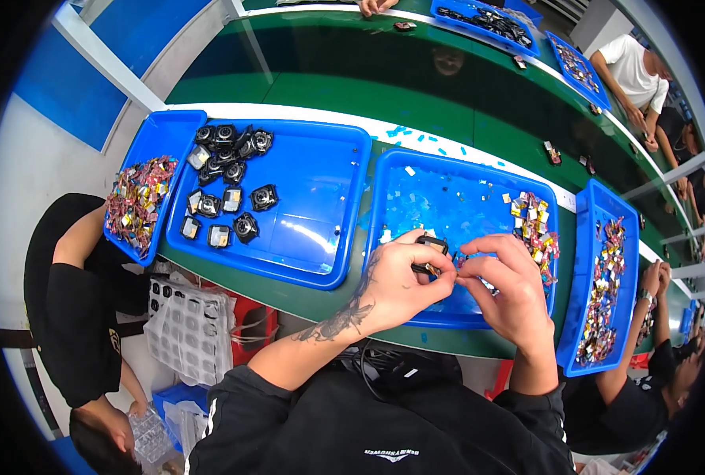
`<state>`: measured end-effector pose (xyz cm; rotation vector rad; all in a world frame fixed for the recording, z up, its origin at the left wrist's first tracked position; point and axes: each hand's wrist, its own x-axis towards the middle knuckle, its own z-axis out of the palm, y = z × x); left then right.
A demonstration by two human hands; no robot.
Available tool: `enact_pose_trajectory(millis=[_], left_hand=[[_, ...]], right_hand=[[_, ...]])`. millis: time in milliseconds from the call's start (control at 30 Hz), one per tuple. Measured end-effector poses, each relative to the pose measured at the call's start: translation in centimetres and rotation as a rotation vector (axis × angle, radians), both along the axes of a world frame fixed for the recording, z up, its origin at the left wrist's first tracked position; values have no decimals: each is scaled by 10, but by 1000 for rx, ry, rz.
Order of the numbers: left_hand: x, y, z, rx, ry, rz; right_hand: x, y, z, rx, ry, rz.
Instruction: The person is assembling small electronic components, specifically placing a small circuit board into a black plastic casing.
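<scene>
My left hand (pixel 404 277) is closed around a small black watch case (pixel 432 244), held over the near side of a blue tray (pixel 378 186). Thumb and fingertips of my right hand (pixel 515 289) are pinched together against the case's right side. Whatever lies between those fingertips is too small and covered to make out. Inside this tray are blue film scraps and, at its right, a heap of small pink, yellow and white electronic parts (pixel 536 226). To the left, another blue tray (pixel 305 178) holds several black watch cases (pixel 264 197), some with a silvery block in them.
Blue bins of small electronic parts flank the trays: the left bin (pixel 166 127), the right bin (pixel 578 317). Behind runs a green conveyor belt (pixel 329 83) with a white edge strewn with blue scraps (pixel 400 132). Co-workers sit left, right and across; a red stool (pixel 261 317) stands below.
</scene>
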<state>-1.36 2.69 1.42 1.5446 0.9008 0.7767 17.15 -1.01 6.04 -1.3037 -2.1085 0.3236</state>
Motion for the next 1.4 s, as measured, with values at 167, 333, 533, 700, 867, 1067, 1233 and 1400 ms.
enact_pose_trajectory(millis=[167,333,533,700,867,1067,1233,1400], left_hand=[[4,-1,1,-42,-60,94],[-2,7,-12,-2,-149,120],[9,8,-10,-431,-440,190],[25,-3,-6,-553,-607,313],[27,-13,-5,-514,-493,235],[15,-13,5,230,-102,266],[14,-14,7,276,-71,58],[16,-19,-2,103,-173,39]], right_hand=[[1,-1,-6,22,-1,-7],[9,-8,-3,-89,155,-77],[42,-19,-16,82,-321,-428],[-15,-22,-25,65,206,-226],[-22,-23,-36,162,344,-231],[-7,-27,-21,-155,633,-264],[-1,-30,-20,-227,664,-184],[-6,-34,-32,-444,1194,-190]])
